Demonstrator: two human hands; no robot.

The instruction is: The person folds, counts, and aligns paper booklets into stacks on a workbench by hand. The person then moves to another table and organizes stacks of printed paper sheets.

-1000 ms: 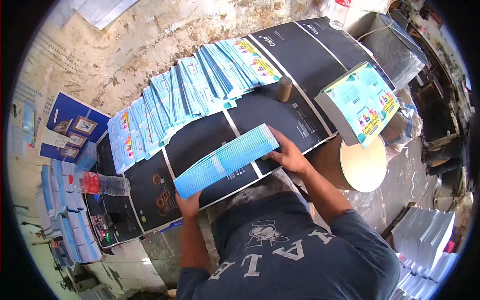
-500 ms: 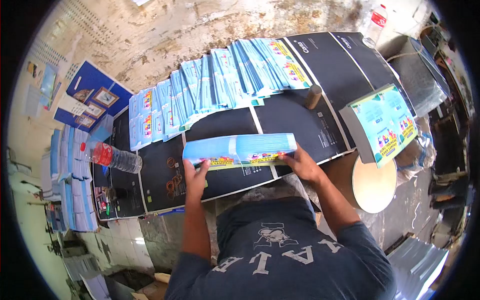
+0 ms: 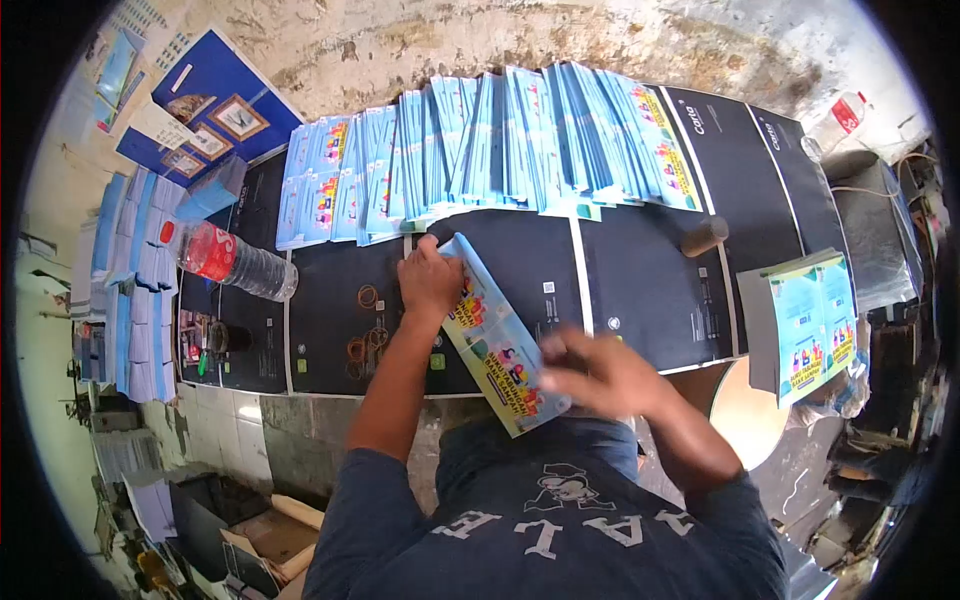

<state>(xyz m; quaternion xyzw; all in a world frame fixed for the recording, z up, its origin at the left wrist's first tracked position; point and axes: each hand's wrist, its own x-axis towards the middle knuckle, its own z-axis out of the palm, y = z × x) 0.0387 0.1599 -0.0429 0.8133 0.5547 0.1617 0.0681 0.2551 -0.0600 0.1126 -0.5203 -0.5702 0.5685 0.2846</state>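
A bundle of blue and yellow printed booklets [image 3: 497, 350] lies slanted at the table's near edge, cover side up. My left hand [image 3: 432, 282] is closed on its far left end. Over its near right end is my right hand [image 3: 605, 375], blurred by motion, with thumb and fingers apart and nothing visible between them. Behind the bundle, a long fanned row of the same booklets [image 3: 470, 150] leans along the back of the black-covered table [image 3: 640, 290].
At the right stands a thick booklet stack [image 3: 800, 320], with a brown cylinder [image 3: 705, 236] nearby. A water bottle [image 3: 230, 260] lies at the left, near rubber bands [image 3: 368, 345]. Another bottle [image 3: 838, 122] is at the back right. A round stool [image 3: 745, 415] sits below the table.
The bundle has turned from level to slanted, its cover now showing. My left hand has moved up to its far end; my right hand has come off its end and moved down. The view has shifted.
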